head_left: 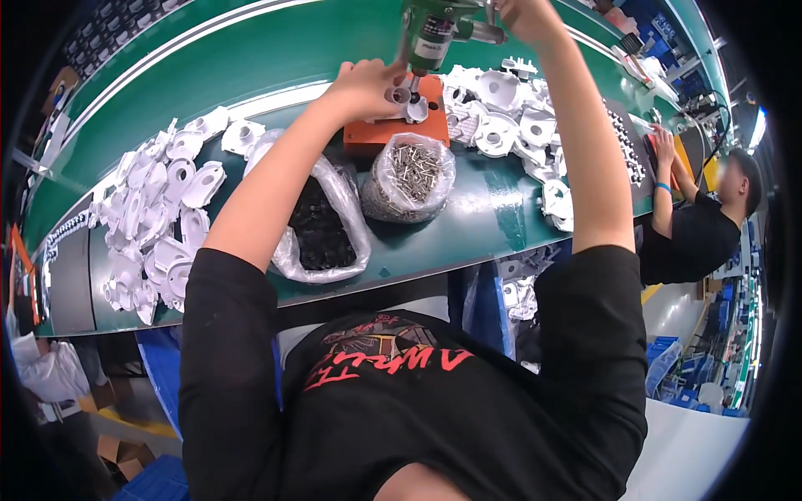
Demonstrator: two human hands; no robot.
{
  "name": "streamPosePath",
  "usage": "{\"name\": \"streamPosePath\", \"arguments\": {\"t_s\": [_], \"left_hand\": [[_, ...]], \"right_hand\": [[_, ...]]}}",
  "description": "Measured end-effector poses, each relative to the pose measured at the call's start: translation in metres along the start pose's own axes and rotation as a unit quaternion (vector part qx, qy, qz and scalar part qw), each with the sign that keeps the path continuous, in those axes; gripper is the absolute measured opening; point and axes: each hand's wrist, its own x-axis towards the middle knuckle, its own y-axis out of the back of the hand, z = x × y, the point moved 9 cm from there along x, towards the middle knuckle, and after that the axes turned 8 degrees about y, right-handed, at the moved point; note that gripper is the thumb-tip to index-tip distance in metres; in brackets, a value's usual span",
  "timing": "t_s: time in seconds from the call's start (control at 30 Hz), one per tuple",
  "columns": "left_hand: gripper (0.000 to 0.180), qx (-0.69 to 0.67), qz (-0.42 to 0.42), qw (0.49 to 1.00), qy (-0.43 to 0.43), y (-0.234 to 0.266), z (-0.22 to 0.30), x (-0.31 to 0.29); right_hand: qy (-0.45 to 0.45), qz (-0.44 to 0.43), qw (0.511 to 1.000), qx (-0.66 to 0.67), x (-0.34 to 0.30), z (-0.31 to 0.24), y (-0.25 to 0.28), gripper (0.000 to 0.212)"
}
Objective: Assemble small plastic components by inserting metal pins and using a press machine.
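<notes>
My left hand [368, 90] reaches to the orange base block [376, 136], its fingers closed on a small white plastic part [416, 111] that rests there. Directly above that part is the ram of a green hand press [430, 40], its tip at or very near the part; contact is hard to tell. At the top edge my right hand [532, 21] is closed around the lever of the press, partly cut off by the frame. Close in front of the block stands a clear bag of small metal pins or screws [413, 171].
A plastic bag of black parts [322, 221] lies beneath my left forearm. White plastic housings are heaped at left [159, 209] and right [505, 121] on the green table [459, 219]. At far right a co-worker [697, 225] in black works at the same line.
</notes>
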Motion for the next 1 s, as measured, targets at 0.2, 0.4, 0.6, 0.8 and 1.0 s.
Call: {"name": "streamPosePath", "arguments": {"t_s": [0.2,0.4,0.6,0.8,1.0], "left_hand": [[0.04,-0.033,0.051,0.982,0.179,0.03,-0.067,-0.012],[0.05,-0.109,0.228,0.944,0.211,0.035,-0.165,-0.03],[0.045,0.072,0.064,0.935,0.34,0.052,-0.22,-0.11],[0.047,0.068,-0.075,0.937,0.334,-0.01,-0.264,-0.139],[0.028,-0.009,0.071,0.946,0.317,0.045,-0.221,-0.149]], "right_hand": [[0.156,0.152,0.842,-0.493,-0.105,0.003,-0.006,0.05],[-0.014,-0.015,0.495,-0.869,-0.173,0.082,0.023,0.052],[-0.05,-0.033,0.412,-0.909,-0.174,0.121,0.042,0.058],[-0.095,-0.002,0.411,-0.907,-0.166,0.111,0.034,0.065],[-0.062,0.006,0.584,-0.81,-0.18,0.074,-0.015,0.068]]}}
